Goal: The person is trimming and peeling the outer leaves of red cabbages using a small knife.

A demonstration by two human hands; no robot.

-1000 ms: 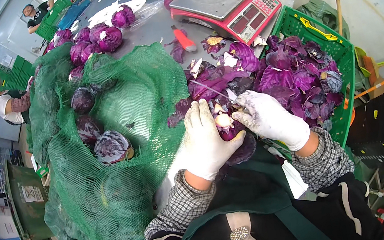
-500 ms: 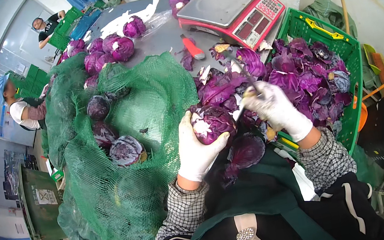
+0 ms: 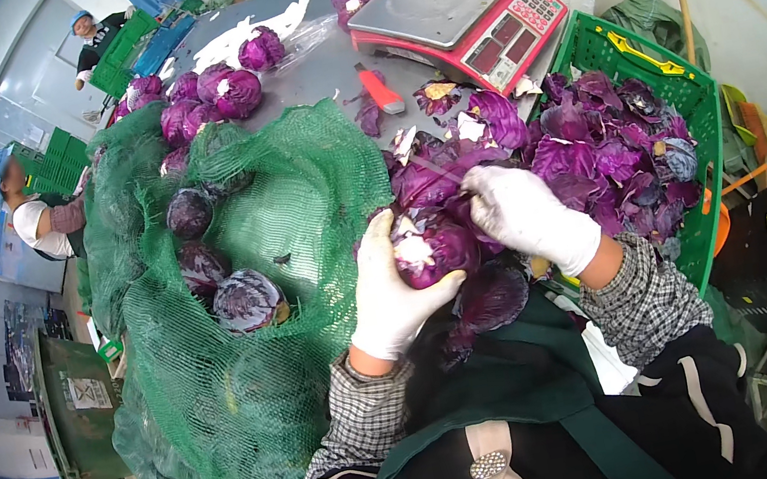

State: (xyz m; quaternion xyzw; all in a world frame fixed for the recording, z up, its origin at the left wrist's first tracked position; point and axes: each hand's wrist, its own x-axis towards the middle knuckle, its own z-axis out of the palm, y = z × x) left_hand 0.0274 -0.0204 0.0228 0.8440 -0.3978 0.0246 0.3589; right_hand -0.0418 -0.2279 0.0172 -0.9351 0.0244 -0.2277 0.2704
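My gloved left hand is wrapped round a red cabbage from its left side, its pale cut stem facing up. Against the cabbage's right side, my gloved right hand is closed round a knife, mostly hidden; a thin blurred blade points up and left from the fingers. Loose purple leaves lie just beyond the cabbage. Below it, close to my apron, is a dark purple leaf. To the left, a green mesh sack lies open with several whole red cabbages in it.
At the right stands a green crate heaped with purple leaves. A red scale and a red-handled tool occupy the table's far part. Several peeled cabbages sit at the far left. Two people work beyond, near green crates.
My right hand has moved left and in against the cabbage, and the knife has swung to point left. The cabbage has turned slightly in my left hand, which stays about where it was.
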